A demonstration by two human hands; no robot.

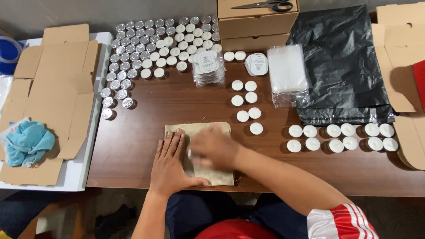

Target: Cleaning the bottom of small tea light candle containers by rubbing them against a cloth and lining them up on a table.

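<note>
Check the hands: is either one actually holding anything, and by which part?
Left hand lies flat, pinning the tan burlap pouch on its left half, no closed grip. Right hand is motion-blurred over the pouch; whether it holds anything cannot be told.

We see a dark brown wooden table [146,132]. A beige cloth pouch [208,130] lies at its near edge. Silver-cupped tealight candles [146,48] crowd the far left corner; loose white tealights [341,137] line the right side. Cardboard boxes [256,24] sit at the far edge, beside a black plastic bag [345,57] and a stack of clear bags [287,71].
</note>
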